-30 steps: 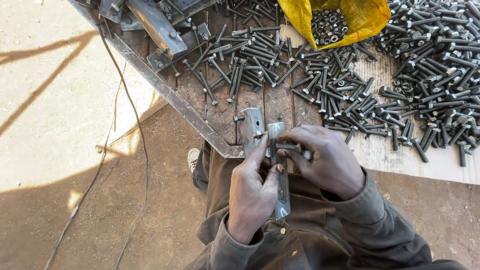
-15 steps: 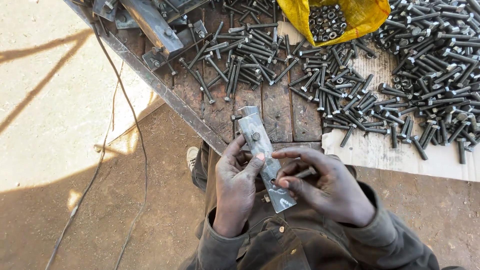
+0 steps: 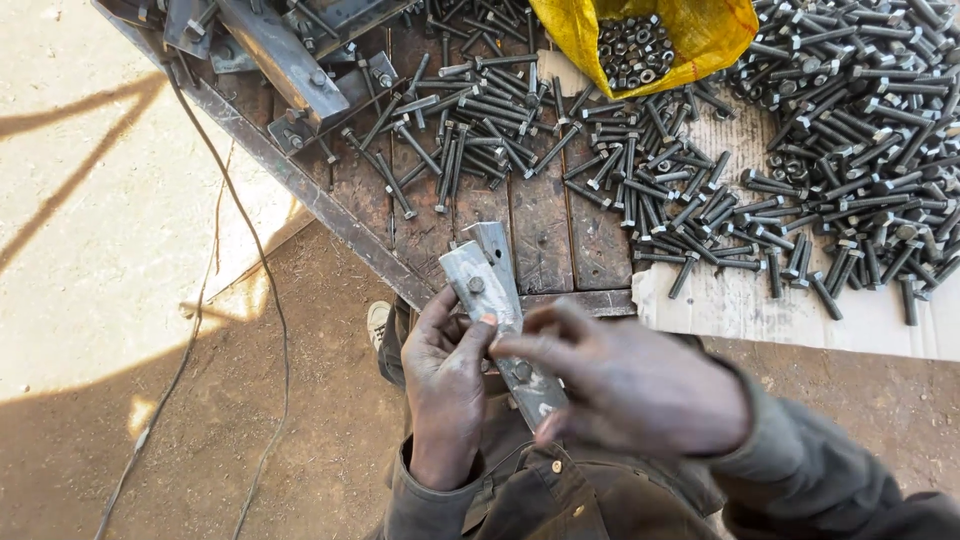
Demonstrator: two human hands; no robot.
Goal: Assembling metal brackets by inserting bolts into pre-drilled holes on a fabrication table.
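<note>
Landmark: flat galvanised steel bracket (image 3: 497, 320), two overlapped strips with a bolt head showing near the upper end.
Bracket place: held in the air above the person's lap, its top reaching just over the near edge of the desk (image 3: 560, 240).
Long axis: runs from upper left, at the desk edge, down to the lower right toward the person's body, slightly tilted.
Left hand (image 3: 445, 385): to the left of the bracket, at its middle; grip pressed on the bracket, thumb on the face, fingers wrapped behind the edge.
Right hand (image 3: 630, 385): to the right of the bracket and over its lower half; blurred, fingers curled toward the strip and covering the lower bolt. Whether this grip pinches anything small I cannot tell.
Nearer hand: both touch or nearly touch the bracket; the left carries it, the right sits lower along the axis.
Beyond the bracket's top: loose bolts (image 3: 470, 130) strewn over the wooden desk.
Up and right of the bracket: yellow bag of nuts (image 3: 640, 40), and a dense bolt heap (image 3: 860, 150) on white sheet.
</note>
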